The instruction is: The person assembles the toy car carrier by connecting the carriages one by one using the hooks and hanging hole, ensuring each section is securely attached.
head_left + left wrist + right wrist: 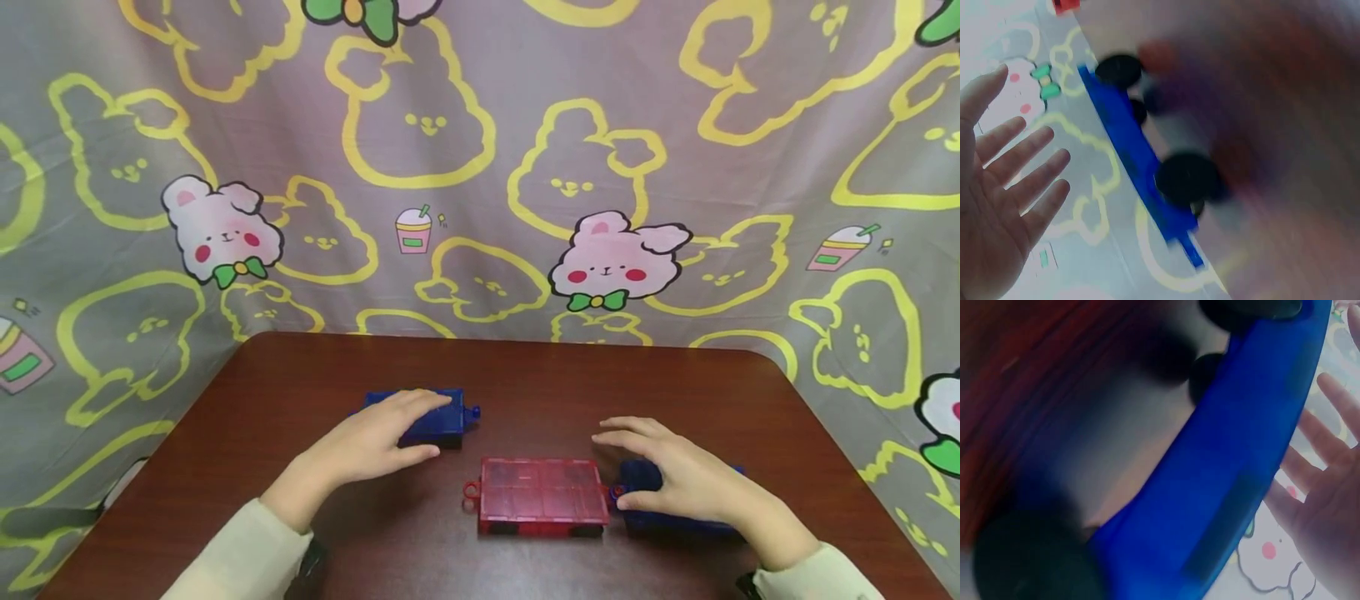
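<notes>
Three toy wagons stand on the table. My left hand point(372, 435) hovers over a flat blue wagon point(442, 423), fingers stretched and thumb apart. The left wrist view shows that blue wagon point(1129, 147) from the side with its black wheels point(1188, 178), beside the spread left hand point(1013, 181). A red wagon point(543, 492) with a clear lid sits between the hands, a ring at its left end. Its right end meets a second blue wagon point(641, 475), which is partly hidden behind my right hand point(686, 475). Close up, this blue wagon point(1222, 444) lies beside the loosely spread right hand point(1329, 487).
The brown wooden table point(525, 375) has rounded far corners. A grey curtain point(480, 208) printed with yellow outlines and white rabbits hangs behind it and along both sides.
</notes>
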`<action>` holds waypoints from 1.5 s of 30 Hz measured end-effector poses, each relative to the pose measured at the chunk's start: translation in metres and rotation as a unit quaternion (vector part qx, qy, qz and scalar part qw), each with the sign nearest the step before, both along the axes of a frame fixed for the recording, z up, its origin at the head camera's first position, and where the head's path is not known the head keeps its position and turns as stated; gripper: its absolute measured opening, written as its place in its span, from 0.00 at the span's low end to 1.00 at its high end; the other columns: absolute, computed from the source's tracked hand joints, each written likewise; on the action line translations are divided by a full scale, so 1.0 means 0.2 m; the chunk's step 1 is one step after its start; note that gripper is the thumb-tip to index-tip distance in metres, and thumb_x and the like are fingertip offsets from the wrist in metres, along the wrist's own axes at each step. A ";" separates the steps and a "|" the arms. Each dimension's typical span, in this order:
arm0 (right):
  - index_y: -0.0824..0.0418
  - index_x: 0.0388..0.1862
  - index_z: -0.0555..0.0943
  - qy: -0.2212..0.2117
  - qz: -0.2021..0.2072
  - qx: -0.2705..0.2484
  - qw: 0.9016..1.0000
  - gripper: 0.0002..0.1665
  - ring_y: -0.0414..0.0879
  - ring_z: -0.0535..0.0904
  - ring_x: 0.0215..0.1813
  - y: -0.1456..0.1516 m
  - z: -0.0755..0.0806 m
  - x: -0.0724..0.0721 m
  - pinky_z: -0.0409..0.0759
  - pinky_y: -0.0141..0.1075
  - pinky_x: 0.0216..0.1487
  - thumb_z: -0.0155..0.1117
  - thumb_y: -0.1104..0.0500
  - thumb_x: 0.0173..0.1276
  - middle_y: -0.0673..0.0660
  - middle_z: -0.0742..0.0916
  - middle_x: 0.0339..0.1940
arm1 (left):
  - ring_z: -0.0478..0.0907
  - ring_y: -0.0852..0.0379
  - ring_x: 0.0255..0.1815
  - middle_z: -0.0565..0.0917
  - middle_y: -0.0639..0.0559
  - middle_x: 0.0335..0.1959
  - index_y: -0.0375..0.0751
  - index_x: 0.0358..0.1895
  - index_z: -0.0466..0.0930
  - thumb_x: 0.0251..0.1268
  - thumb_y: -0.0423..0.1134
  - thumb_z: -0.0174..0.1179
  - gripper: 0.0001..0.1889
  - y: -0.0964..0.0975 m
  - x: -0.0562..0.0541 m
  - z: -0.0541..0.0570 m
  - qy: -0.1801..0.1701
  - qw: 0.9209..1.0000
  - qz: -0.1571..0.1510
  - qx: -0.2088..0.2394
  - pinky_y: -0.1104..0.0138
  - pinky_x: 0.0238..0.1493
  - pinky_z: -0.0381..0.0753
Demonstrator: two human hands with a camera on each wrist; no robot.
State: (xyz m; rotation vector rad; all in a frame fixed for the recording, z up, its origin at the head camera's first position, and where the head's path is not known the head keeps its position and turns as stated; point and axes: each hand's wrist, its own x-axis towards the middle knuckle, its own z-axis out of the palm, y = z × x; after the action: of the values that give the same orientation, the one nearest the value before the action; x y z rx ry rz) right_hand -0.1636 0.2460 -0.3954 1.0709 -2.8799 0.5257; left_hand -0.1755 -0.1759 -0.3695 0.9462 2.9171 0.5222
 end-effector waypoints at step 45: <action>0.43 0.74 0.68 -0.116 0.074 0.026 0.990 0.50 0.40 0.76 0.62 -0.39 -0.04 -0.01 0.80 0.48 0.60 0.74 0.33 0.53 0.43 0.79 0.66 | 0.72 0.42 0.66 0.74 0.39 0.68 0.36 0.71 0.67 0.54 0.49 0.74 0.43 -0.11 -0.24 -0.13 -0.047 0.998 0.041 -0.031 0.45 0.67 0.72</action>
State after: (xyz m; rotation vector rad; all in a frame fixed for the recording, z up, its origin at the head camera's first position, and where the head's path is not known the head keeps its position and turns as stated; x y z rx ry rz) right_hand -0.1655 0.1674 -0.4041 1.3227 -3.0410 0.6237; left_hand -0.2228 -0.1983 -0.3961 0.7749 2.8789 0.4640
